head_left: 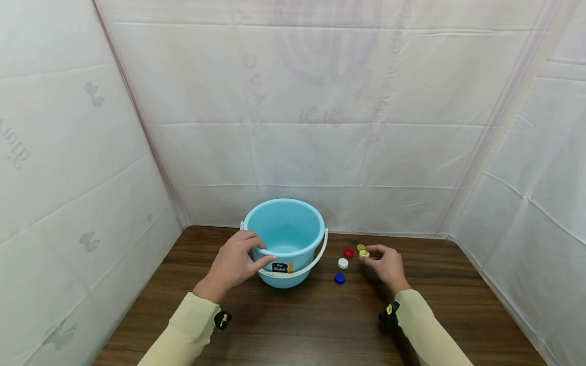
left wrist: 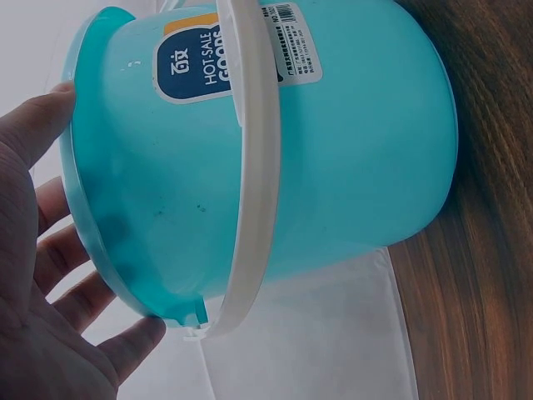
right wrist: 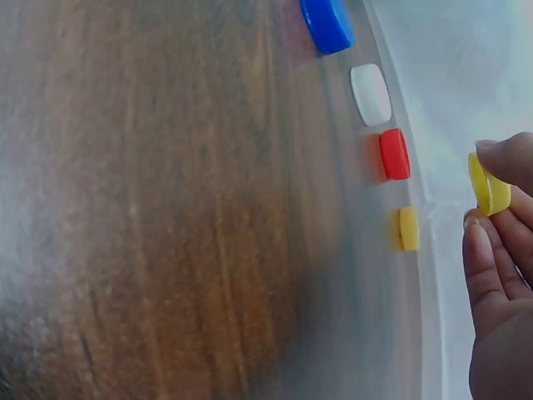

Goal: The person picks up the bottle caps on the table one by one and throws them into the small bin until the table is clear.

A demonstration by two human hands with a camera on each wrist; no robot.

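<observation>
A light blue bucket (head_left: pixel 284 218) stands upright on the table. My left hand (head_left: pixel 235 262) holds its near-left rim, thumb outside and fingers over the inner side; the left wrist view shows this hand (left wrist: pixel 50 275) at the rim and the white handle (left wrist: pixel 258 167) hanging down the side. To the right, my right hand (head_left: pixel 386 264) pinches a yellow bottle cap (right wrist: pixel 490 187) between thumb and fingertips, above the table. Beside it on the wood lie another yellow cap (right wrist: pixel 409 228), a red cap (head_left: pixel 349 252), a white cap (head_left: pixel 343 263) and a blue cap (head_left: pixel 340 278).
The dark wooden table (head_left: pixel 297 330) is bounded by a white sheet (head_left: pixel 320 127) behind and by sheets on the left (head_left: pixel 68 203) and right (head_left: pixel 540 203). The caps lie between the bucket and my right hand.
</observation>
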